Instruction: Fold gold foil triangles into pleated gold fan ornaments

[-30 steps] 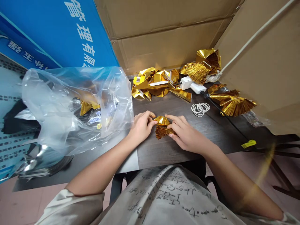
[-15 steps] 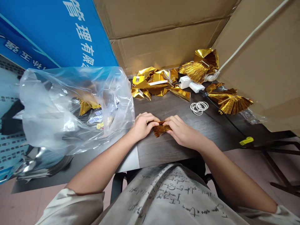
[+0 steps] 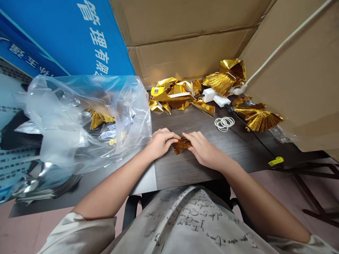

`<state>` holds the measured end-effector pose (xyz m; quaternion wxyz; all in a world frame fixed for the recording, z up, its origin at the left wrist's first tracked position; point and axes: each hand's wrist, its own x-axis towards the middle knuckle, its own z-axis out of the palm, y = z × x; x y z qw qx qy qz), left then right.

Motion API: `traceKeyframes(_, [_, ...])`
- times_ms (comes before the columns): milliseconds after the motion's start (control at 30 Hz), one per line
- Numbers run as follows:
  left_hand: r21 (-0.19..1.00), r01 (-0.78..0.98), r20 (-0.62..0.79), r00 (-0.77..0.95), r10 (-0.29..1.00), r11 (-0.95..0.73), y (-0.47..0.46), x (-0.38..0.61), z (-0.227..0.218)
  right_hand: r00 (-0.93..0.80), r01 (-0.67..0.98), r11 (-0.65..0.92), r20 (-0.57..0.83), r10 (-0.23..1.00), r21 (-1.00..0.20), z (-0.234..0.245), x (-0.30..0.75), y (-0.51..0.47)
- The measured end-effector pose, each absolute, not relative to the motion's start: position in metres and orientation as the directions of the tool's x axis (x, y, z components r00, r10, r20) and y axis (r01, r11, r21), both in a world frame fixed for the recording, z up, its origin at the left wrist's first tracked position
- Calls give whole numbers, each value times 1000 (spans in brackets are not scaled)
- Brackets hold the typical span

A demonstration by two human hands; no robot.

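Note:
A small pleated gold foil piece [image 3: 181, 145] lies on the dark wooden table [image 3: 185, 165], pressed flat between both hands. My left hand [image 3: 159, 143] pinches its left end with fingers closed over it. My right hand [image 3: 202, 150] presses its right end, fingers together on the foil. Only the folded middle of the foil shows between the fingertips.
A clear plastic bag [image 3: 84, 120] with gold foil inside fills the left. Folded gold foil pieces [image 3: 177, 95] and pleated gold fans [image 3: 225, 79] [image 3: 261, 118] lie at the back, with a white charger [image 3: 215, 97], black cable and white rubber bands [image 3: 224, 123]. Cardboard walls stand behind and right.
The foil piece has been folded down from a raised, open shape into a flat pleated strip. Both hands closed in over it and stayed at the same spot.

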<state>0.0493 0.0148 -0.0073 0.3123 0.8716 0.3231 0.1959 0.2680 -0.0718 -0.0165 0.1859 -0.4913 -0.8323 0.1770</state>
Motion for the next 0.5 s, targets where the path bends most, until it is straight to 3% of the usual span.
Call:
traceKeyframes(333, [699, 320, 207, 765, 609, -640, 16, 49, -9, -444, 705, 443, 143, 885, -554, -18, 265, -70])
traceKeyframes(500, [728, 369, 168, 721, 672, -577, 20, 54, -4, -409, 685, 423, 166, 897, -593, -15, 273, -72])
